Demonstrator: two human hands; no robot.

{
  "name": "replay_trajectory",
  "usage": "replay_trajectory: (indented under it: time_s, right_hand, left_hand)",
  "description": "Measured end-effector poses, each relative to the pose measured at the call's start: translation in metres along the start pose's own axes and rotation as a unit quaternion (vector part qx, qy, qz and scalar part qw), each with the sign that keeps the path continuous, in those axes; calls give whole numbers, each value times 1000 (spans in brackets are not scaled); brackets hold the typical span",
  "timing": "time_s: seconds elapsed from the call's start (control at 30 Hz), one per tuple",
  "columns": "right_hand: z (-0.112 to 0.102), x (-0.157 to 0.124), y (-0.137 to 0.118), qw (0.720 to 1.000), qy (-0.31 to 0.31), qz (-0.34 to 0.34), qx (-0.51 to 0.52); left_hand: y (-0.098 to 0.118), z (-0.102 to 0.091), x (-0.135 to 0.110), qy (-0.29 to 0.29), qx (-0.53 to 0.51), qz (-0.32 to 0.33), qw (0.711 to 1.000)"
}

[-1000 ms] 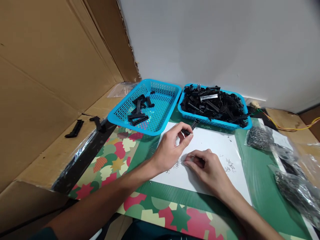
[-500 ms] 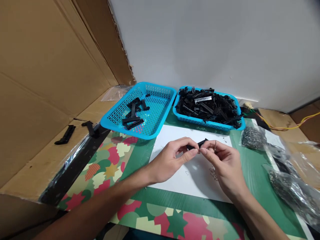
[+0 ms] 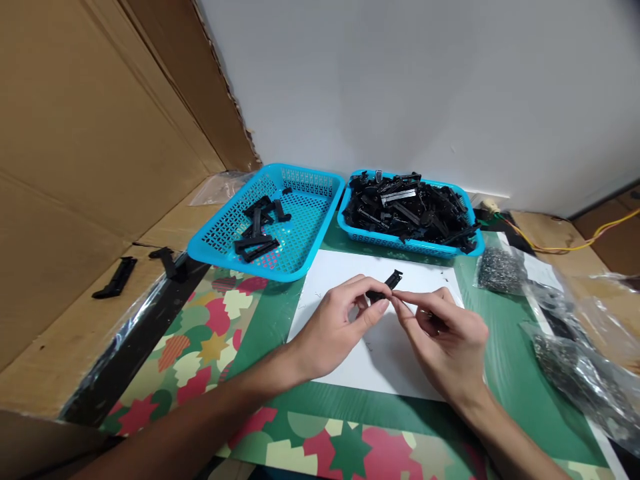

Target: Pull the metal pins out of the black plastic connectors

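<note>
Over a white sheet of paper [image 3: 340, 267], my left hand [image 3: 336, 327] pinches a slim black plastic part [image 3: 394, 280] between thumb and fingers. Its notched end sticks up past the fingertips, and the lower portion is partly covered by them. My right hand [image 3: 445, 333] meets it from the right, thumb and index fingertips pressed together at the part's side. Whatever lies between those right fingertips is too small or hidden to make out. The other right fingers are curled into the palm. Small thin wire pieces [image 3: 369, 347] lie on the paper, partly hidden behind my hands.
A blue basket [image 3: 305, 267] at back left holds several black parts; another blue basket [image 3: 410, 245] beside it is heaped with them. Clear bags of small metal pieces [image 3: 500, 270] lie at right. Two black parts [image 3: 117, 277] rest on cardboard at left.
The black part has turned more upright in my left hand. My right index finger has straightened out against it, where it was bent before. The view has shifted slightly.
</note>
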State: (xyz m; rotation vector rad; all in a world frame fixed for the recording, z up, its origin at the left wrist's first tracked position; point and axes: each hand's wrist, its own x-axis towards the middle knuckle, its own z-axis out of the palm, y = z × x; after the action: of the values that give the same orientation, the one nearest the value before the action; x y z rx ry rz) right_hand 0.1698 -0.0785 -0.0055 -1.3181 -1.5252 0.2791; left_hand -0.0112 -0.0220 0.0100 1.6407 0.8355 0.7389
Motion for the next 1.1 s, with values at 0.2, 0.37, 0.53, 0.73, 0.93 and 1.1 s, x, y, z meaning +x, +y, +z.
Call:
replay_trajectory:
  time_s: [0.2,0.37,0.53,0.73,0.93,1.1]
  right_hand:
    - [-5,3,-4,982,-38,126,134]
    - [-7,4,0,985,-58,77,142]
    - [-9,4,5,993,-62,-15,100]
    - [-11,3,4,993,-68,-44,83]
    - [-9,4,-1,990,-77,72,89]
    - [-9,5,1,983,-73,136,100]
  left_hand:
    - [2,0,1,-2,-27,-9,1000]
    - [2,-1,2,-55,-165,-73,982]
    - [1,0,3,-102,-270,-119,950]
    - [0,-1,3,-89,-294,-115,945]
    - [-3,-1,0,-34,-177,-59,982]
    - [1,-3,-3,-15,-81,-32,996]
